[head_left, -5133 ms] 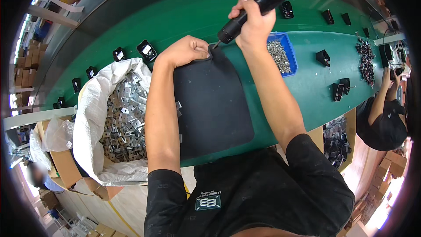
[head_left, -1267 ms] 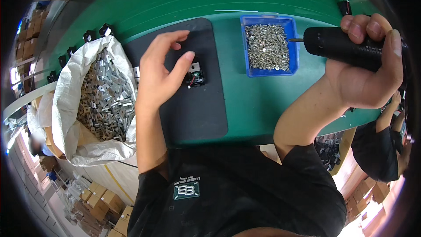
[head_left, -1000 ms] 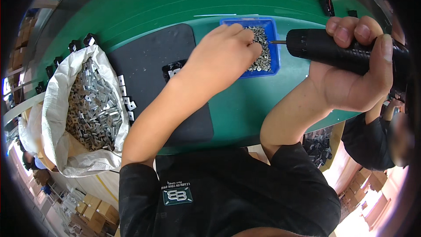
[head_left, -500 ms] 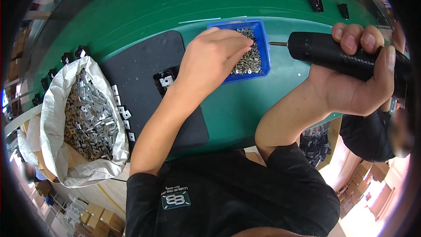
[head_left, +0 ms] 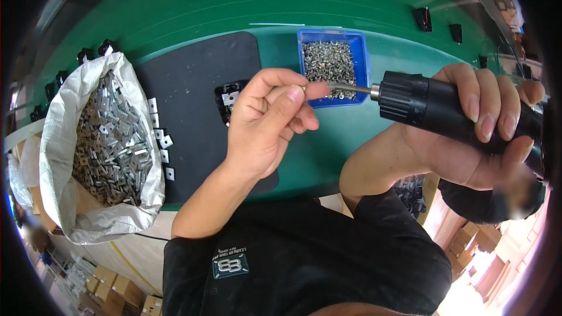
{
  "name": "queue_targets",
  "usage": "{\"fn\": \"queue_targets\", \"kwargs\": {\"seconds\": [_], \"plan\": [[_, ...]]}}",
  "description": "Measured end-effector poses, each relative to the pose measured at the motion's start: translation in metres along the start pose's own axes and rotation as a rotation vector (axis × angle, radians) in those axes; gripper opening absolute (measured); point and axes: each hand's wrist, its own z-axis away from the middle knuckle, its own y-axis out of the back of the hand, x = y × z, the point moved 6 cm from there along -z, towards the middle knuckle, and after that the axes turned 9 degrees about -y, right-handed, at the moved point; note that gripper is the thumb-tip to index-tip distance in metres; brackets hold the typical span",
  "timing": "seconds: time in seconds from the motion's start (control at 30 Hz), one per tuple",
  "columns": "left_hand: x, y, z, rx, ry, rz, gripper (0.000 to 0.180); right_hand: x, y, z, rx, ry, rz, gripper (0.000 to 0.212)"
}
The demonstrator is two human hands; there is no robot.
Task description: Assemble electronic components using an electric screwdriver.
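Observation:
My right hand is wrapped round a black electric screwdriver, its bit pointing left. At the bit's tip, my left hand pinches a small screw, mostly hidden by the thumb and fingers. Behind and to the right of that hand stands a blue tray heaped with small silver screws. A black housing with a metal plate lies on the dark mat, partly covered by my left hand.
At left stands a white woven sack full of metal plates. Several loose plates line the mat's left edge. Black parts sit on the far green surface. Below my right arm is a box of black parts; another person is at right.
My left hand has left the screw tray with a screw and turned palm up. Its fingertips now meet the bit, and the screwdriver has come slightly lower.

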Motion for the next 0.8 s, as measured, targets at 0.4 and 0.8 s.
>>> {"fn": "queue_targets", "kwargs": {"seconds": [0.4,0.8], "plan": [[-0.007,0.0,0.006,-0.021,0.021,0.376,0.016,0.013,-0.016,0.005,-0.094,-0.017,0.038,0.046],[-0.003,0.0,0.008,0.004,-0.026,0.243,0.015,0.015,-0.026,0.009,-0.09,-0.022,-0.003,0.047]]}}
